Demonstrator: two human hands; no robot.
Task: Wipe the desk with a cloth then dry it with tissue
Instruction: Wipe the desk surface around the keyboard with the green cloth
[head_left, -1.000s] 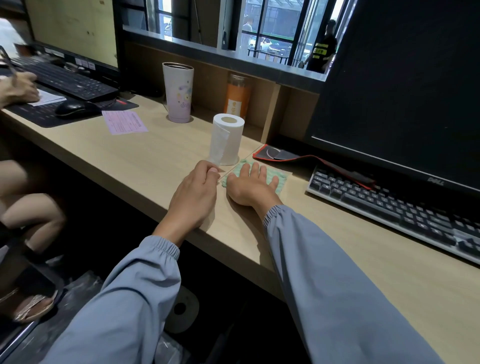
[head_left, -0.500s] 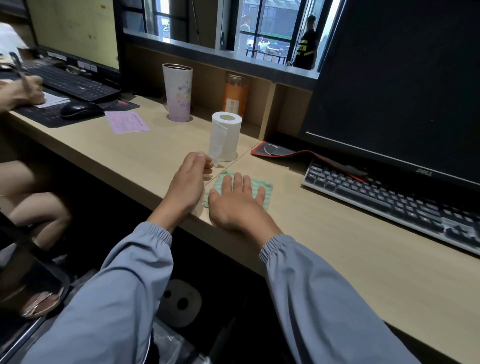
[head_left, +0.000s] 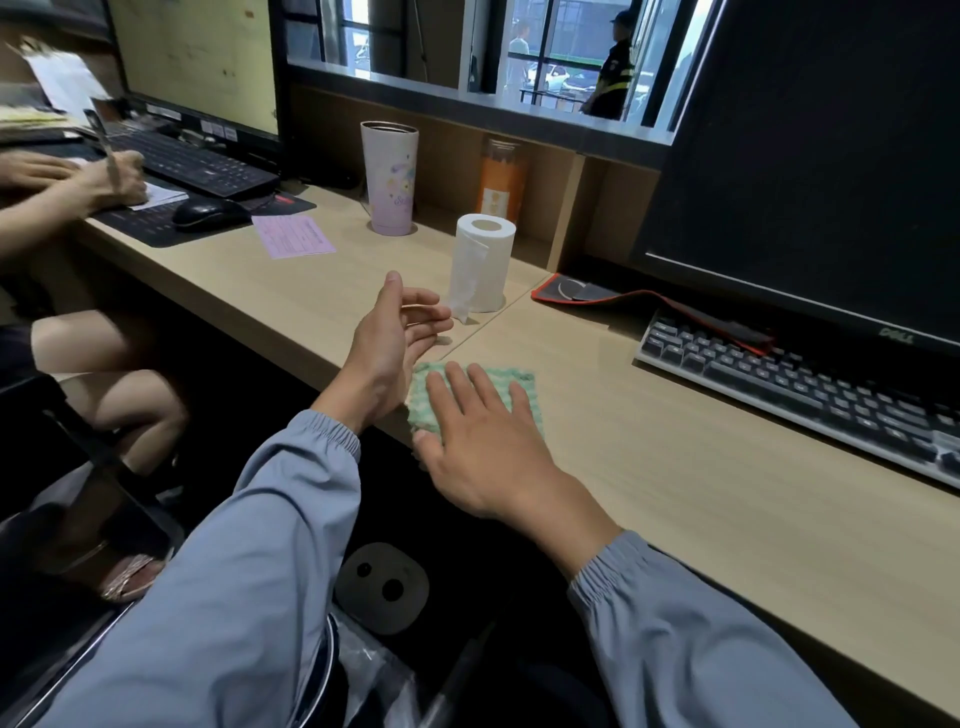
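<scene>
A green checked cloth (head_left: 524, 387) lies flat on the light wooden desk (head_left: 649, 457), right at its front edge. My right hand (head_left: 483, 441) presses on the cloth with straight, spread fingers and covers most of it. My left hand (head_left: 395, 343) hovers just left of the cloth, lifted off the desk, palm turned sideways, fingers relaxed and holding nothing. A white tissue roll (head_left: 480, 262) stands upright behind the hands, a loose sheet hanging down its front.
A black keyboard (head_left: 810, 384) and dark monitor (head_left: 810, 171) fill the right. A red-edged mouse pad (head_left: 582, 293) lies by the roll. A pink tumbler (head_left: 389, 179), orange bottle (head_left: 501, 179) and pink paper (head_left: 293, 236) sit behind. Another person writes at far left.
My right hand has dragged the cloth toward me, from near the tissue roll to the desk's front edge. My left hand has lifted off the desk and opened, palm sideways.
</scene>
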